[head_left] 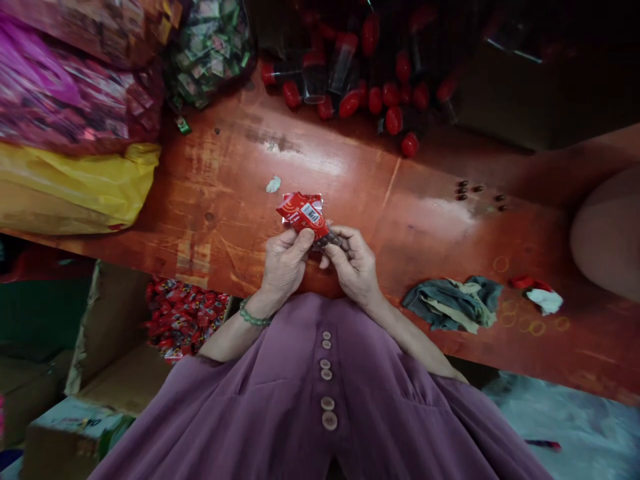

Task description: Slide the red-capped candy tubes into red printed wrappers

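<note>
Over the front edge of the reddish wooden table [240, 233], both hands meet at a red packet [305, 212] with a white barcode label. My left hand [287, 260], with a green bead bracelet [254, 315] at the wrist, pinches the packet's lower edge under the thumb. My right hand [354, 261] has its fingers closed on the packet's dark lower right end, where small dark pieces show. The fingers partly cover that end.
Bags of small wrapped items [210, 50] and a yellow bag [80, 187] lie at the left. Red-capped containers [345, 73] stand at the back. Cloths [455, 303] and small dark pieces [463, 190] are at the right. A cardboard box [113, 333] holds red packets [185, 317].
</note>
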`<state>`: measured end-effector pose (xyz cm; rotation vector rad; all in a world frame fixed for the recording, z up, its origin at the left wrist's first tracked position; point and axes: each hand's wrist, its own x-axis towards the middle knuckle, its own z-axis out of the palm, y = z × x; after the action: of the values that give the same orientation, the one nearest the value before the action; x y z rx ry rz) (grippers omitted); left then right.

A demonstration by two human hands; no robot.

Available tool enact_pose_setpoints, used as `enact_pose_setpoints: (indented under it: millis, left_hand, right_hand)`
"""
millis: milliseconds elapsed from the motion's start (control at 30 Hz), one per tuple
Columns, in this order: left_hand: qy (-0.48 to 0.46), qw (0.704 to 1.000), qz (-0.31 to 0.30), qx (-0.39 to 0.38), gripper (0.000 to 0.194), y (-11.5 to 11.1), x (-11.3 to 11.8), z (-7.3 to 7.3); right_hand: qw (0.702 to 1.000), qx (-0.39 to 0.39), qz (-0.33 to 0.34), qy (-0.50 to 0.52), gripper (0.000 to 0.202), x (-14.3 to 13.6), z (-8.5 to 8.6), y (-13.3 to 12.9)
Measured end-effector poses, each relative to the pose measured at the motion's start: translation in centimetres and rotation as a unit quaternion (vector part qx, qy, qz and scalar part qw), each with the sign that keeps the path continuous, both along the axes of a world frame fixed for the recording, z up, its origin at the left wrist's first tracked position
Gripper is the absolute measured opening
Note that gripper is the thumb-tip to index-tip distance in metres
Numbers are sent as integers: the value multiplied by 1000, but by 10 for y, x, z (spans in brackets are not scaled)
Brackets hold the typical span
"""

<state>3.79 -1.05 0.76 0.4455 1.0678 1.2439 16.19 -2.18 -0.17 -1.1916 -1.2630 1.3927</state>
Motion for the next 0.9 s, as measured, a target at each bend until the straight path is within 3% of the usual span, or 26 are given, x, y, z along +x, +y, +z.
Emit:
enact_pose_setpoints:
  millis: [267,433,567,667,767,833,900]
  left_hand:
    - [-25,999,30,0,34,0,-6,7]
    - [-37,999,-19,-28,35,-13,-6,12]
    - [-11,998,-1,-61,36,-28,-16,12]
    - [46,996,18,-68,34,-42,-30,11]
    - [150,986,31,-68,28,-64,-54,13]
    - [251,962,75,-75,25,-86,-81,13]
    - [380,911,121,-102,23,-114,-120,14]
  right_hand:
    - [995,-23,63,78,31,-3,1,7]
    - [993,-9,106,40,22,-5,-2,1]
    - [990,3,138,1,26,-13,-8,-5]
    - [978,52,194,-48,31,-23,-8,-6]
    - [943,127,291,-104,35,-27,-4,-3]
    - [915,185,312,-174,36,-21,-1,1]
    - [890,233,280,-273,33,-10,0,6]
